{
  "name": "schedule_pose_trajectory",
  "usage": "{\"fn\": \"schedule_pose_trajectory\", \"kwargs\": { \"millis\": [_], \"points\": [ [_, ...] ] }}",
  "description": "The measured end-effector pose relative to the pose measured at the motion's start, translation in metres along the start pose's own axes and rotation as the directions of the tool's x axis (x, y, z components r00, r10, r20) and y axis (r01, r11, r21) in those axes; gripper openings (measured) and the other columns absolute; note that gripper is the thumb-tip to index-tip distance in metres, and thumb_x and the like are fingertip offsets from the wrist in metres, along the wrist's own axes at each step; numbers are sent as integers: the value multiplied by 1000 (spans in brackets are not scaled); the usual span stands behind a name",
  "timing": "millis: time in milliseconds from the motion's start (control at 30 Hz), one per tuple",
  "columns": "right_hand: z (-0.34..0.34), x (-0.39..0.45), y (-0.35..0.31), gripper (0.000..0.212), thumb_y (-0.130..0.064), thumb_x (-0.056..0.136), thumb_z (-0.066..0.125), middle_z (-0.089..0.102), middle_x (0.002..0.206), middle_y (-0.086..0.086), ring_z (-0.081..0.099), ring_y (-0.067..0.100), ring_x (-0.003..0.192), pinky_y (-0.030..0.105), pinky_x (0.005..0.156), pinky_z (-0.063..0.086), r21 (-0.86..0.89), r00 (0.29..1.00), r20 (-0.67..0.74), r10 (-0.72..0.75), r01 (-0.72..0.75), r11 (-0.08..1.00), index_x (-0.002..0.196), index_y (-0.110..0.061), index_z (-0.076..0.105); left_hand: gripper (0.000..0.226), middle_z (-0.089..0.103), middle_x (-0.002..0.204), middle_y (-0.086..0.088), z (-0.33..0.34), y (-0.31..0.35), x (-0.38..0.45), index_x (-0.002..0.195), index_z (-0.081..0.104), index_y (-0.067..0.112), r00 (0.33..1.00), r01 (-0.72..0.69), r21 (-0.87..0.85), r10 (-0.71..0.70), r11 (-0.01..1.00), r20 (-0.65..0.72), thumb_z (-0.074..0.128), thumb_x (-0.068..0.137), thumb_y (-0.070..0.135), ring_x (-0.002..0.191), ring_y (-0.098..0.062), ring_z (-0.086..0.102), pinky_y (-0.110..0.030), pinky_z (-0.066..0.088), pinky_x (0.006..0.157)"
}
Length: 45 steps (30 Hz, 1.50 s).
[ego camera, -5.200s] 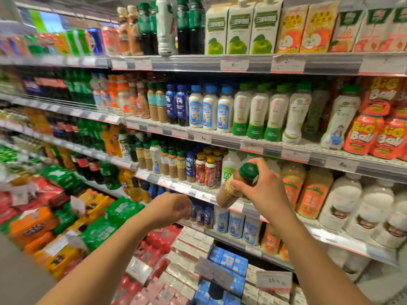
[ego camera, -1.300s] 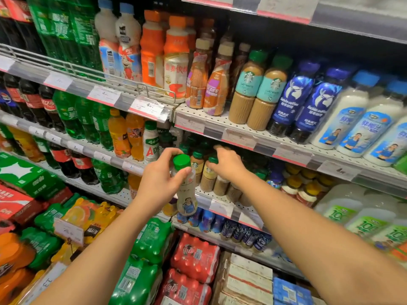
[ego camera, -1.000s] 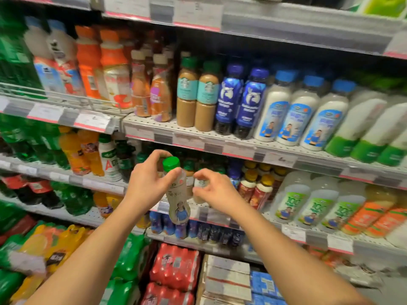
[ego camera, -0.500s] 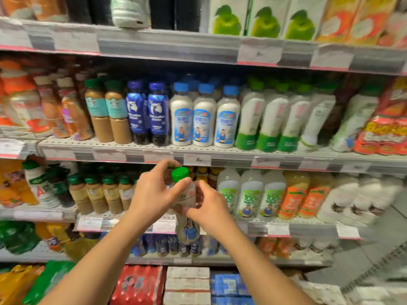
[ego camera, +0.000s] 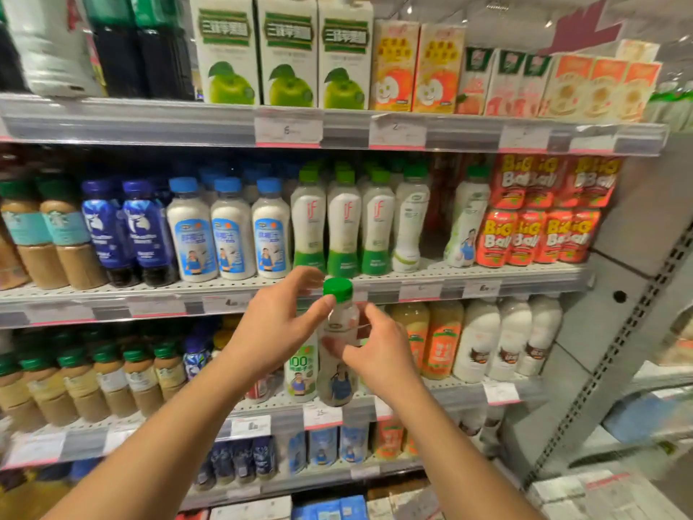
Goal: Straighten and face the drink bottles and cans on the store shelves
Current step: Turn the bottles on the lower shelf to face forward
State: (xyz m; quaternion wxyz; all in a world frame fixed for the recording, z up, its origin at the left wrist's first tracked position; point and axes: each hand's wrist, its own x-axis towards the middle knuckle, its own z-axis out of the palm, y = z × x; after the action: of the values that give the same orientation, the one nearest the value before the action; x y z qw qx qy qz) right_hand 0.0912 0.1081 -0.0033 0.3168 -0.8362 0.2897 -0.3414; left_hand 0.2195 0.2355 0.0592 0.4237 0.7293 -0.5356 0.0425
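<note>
Green-capped white bottle point(ego camera: 337, 350) sits upright between my two hands, in the air in front of the shelving, its cap level with the front edge of the middle shelf point(ego camera: 525, 285). My left hand point(ego camera: 273, 332) grips the neck just under the cap, thumb and fingers curled round it. My right hand point(ego camera: 378, 354) wraps the body from the right, fingers curled on the label area; a figure in blue shows on the lower label. On the middle shelf behind, from left: brown coffee bottles point(ego camera: 56, 234), dark blue bottles point(ego camera: 127, 230), three blue-capped milk bottles point(ego camera: 228, 234), three white-and-green bottles point(ego camera: 343, 227), then two slimmer green-capped bottles point(ego camera: 465, 219) with a gap between them; the right one leans left. Red-orange packs point(ego camera: 540, 215) fill the shelf's right end. Top shelf holds green-apple cartons point(ego camera: 288, 50) in a row. Lower shelf, behind the held bottle, carries orange bottles point(ego camera: 442, 339) and white bottles point(ego camera: 506, 339). Left side of the frame is blurred.
</note>
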Motion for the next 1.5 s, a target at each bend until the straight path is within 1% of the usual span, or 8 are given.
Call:
{"fn": "schedule_pose_trajectory", "kwargs": {
  "millis": [167,367,467,533,667,1033,1267,1500],
  "points": [
    [-63,22,27,47,-68,66,74,71,89,-23,67,-4,86,31,76,57,42,987,-158,27,-20,999,101,-39,63,39,64,131,6,29,15,21,132,57,25,995,-98,215,93,972,35,54,99,45,120,-14,57,-34,48,95],
    [-133,65,38,32,-52,77,81,68,85,-22,63,-9,77,23,66,48,38,938,-347,27,-15,999,98,-37,63,52,51,147,3,67,16,35,143,49,24,987,-150,434,109,888,119,54,96,46,134,-21,43,-39,40,109],
    [-156,88,39,34,-48,82,81,69,92,-18,66,4,83,32,73,52,-1,917,-399,16,-18,1000,107,-30,66,52,45,151,3,85,10,37,142,45,27,988,-135,512,74,849,139,50,96,50,139,-22,39,-41,35,114],
    [-165,102,39,38,-48,84,79,70,99,-12,67,13,91,35,78,54,-2,916,-402,22,-24,1000,111,-26,65,55,41,154,3,94,4,37,146,41,27,987,-118,545,38,830,155,49,96,51,142,-22,35,-42,32,117],
    [-170,124,38,34,-49,85,78,63,95,-16,61,11,89,24,66,40,-39,915,-403,-6,-11,999,108,-29,61,62,39,156,4,103,-5,36,151,36,27,988,-98,582,9,807,154,51,95,49,144,-23,34,-43,28,119],
    [-158,166,41,42,-46,88,76,70,114,3,64,29,109,47,93,53,-82,942,-331,56,-88,993,116,-17,64,52,47,151,8,103,-5,39,144,47,30,994,-62,565,0,823,110,53,94,46,139,-18,43,-40,36,113],
    [-153,172,45,47,-42,87,79,67,117,6,60,29,112,35,82,45,-89,936,-350,34,-69,994,119,-16,58,55,48,151,5,106,-4,39,145,49,27,995,-51,573,-8,818,99,54,94,46,139,-21,44,-43,40,112],
    [-150,170,55,60,-39,88,78,63,131,7,58,29,121,40,94,48,-179,936,-350,-37,-28,984,134,-13,52,53,54,145,3,107,-3,39,140,53,26,996,-50,590,-3,806,89,57,91,47,133,-23,51,-43,44,106]
  ]
}}
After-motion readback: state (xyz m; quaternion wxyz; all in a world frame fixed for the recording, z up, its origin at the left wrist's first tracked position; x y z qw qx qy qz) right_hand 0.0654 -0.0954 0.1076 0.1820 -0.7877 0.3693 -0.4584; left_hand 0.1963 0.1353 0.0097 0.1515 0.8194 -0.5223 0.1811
